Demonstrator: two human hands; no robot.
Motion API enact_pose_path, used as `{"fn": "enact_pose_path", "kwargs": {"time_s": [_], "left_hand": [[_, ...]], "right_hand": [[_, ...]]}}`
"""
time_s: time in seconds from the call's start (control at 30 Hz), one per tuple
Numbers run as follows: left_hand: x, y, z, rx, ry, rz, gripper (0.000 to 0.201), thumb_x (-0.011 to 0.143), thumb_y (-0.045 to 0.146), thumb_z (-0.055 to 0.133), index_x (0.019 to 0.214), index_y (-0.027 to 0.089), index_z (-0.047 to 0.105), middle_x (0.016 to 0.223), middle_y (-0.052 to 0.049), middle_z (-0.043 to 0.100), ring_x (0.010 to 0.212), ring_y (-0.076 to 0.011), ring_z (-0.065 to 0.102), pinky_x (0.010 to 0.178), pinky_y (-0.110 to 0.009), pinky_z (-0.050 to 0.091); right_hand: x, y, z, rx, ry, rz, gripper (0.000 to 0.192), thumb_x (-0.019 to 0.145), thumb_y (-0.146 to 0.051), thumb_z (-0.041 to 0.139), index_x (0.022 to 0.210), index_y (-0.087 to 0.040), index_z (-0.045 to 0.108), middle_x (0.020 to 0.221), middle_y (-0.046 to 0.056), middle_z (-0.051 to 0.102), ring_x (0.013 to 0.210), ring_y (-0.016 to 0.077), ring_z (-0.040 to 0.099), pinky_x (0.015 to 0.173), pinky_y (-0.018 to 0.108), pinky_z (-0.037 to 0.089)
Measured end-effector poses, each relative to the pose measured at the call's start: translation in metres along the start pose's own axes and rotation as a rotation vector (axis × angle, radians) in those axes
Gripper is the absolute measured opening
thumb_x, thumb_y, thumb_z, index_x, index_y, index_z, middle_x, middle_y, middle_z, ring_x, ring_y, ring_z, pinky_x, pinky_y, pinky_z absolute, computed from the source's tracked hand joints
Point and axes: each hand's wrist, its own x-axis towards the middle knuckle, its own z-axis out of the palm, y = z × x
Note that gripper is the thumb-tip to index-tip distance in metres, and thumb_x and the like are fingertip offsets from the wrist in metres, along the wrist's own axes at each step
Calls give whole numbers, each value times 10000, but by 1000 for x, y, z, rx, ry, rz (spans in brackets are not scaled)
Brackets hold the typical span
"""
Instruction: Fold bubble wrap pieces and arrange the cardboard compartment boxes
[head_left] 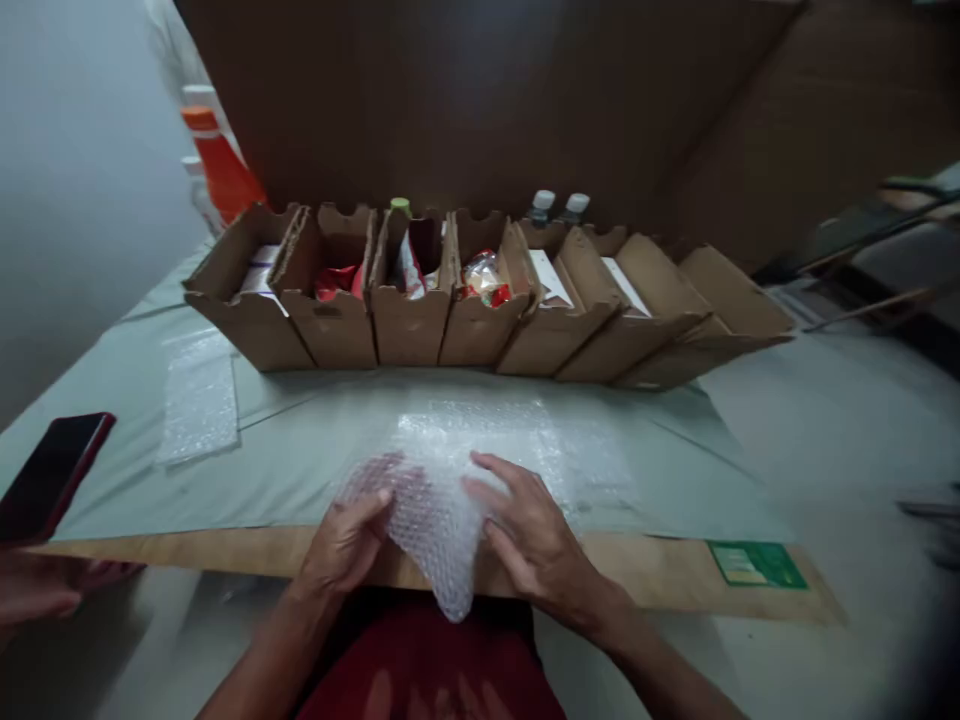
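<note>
A sheet of clear bubble wrap hangs over the table's front edge, its lower corner pointing toward my lap. My left hand grips its left side, thumb on top and the other fingers showing dimly through the plastic beneath. At the right side, my right hand touches the wrap with fingers curved and spread apart; slight blur softens them. More bubble wrap lies flat on the green cloth just beyond both hands.
Several cardboard bins holding packets and boxes line the table's back. A phone and a bubble wrap piece lie left. Another hand shows below the phone. An orange bottle stands behind; a green card is front right.
</note>
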Motion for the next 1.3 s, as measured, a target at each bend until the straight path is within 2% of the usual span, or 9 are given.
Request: {"fn": "enact_pose_path", "kwargs": {"time_s": [0.17,0.27,0.37,0.5,0.63,0.77,0.9,1.1,1.3], "left_hand": [[-10,-9,17,-121,26,-8,493,727,264,860,1201,241,726,1197,-63,778,1177,-295,706,1079,-441,543],[-14,-8,18,-88,49,19,484,734,290,857,1197,248,725,1209,-56,773,1182,-289,699,1049,-425,555],[-13,-5,12,51,135,149,427,682,357,899,1066,239,754,1064,-21,794,1013,-227,735,922,-337,586],[-1,-4,16,470,203,395,273,717,366,864,897,200,742,873,3,753,813,-151,676,783,-243,536],[28,-15,30,1021,163,495,325,799,330,724,1096,199,723,783,-1,677,730,-179,612,722,-290,501],[51,-26,20,1431,193,581,461,783,282,689,1237,206,674,801,-29,667,781,-235,609,791,-362,503],[45,-16,-6,1512,268,657,504,845,410,657,1298,189,628,1014,-97,703,915,-270,633,851,-398,518],[41,7,-11,1461,355,352,603,805,491,643,1291,134,628,1049,-123,731,777,-232,632,748,-366,500],[67,8,14,1264,257,178,598,688,502,708,1157,131,679,787,-42,685,704,-214,602,693,-330,437]], "right_hand": [[-45,-1,39,1011,112,482,1063,753,-728,737,1604,-254,311,1459,163,596,1279,341,627,1055,505,510],[-47,-5,55,1140,275,608,850,716,-635,826,1429,-269,544,1238,103,725,1112,289,701,990,443,547],[-45,0,34,972,448,706,562,782,-508,821,1257,-263,650,1049,60,753,924,216,710,845,348,576],[-37,21,-20,589,514,703,643,819,-471,775,1375,-239,552,797,-19,665,675,146,599,632,274,503],[-30,56,-42,57,552,669,702,849,-473,692,1455,-186,487,841,18,678,707,184,592,735,359,513],[-38,77,-39,-428,500,636,663,910,-476,604,1464,-132,486,1281,214,665,1045,333,642,934,525,478],[-40,63,-29,-603,437,399,437,1000,-361,538,1410,-214,559,1421,180,604,1239,351,586,1011,516,435],[-18,59,19,-575,50,147,354,1009,-257,525,1345,-215,627,1473,164,581,1388,346,491,1045,497,418],[-24,76,42,-580,89,170,363,1034,-295,499,1377,-228,596,1511,134,557,1427,304,455,1101,478,372]]}}
